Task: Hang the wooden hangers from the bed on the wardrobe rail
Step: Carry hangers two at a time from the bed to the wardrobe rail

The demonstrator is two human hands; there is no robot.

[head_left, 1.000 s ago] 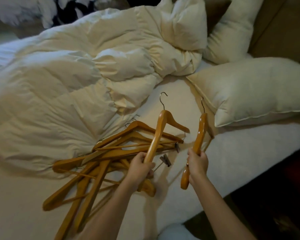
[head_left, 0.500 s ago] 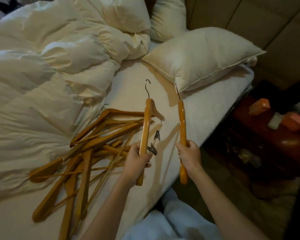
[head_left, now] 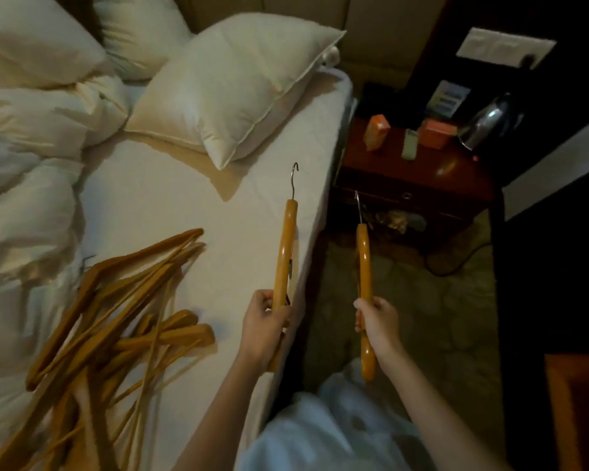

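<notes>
My left hand grips a wooden hanger seen edge-on, its metal hook pointing up over the bed's right edge. My right hand grips a second wooden hanger, also edge-on, held over the floor beside the bed. A pile of several wooden hangers lies on the white sheet at the lower left. No wardrobe rail is in view.
The bed carries a crumpled duvet on the left and a pillow by the headboard. A dark red nightstand with orange boxes and a kettle stands to the right. Patterned carpet lies between.
The view has swung right, away from the pile toward the nightstand. Both hands have carried their hangers to the bed's right edge, the right one past it over the floor.
</notes>
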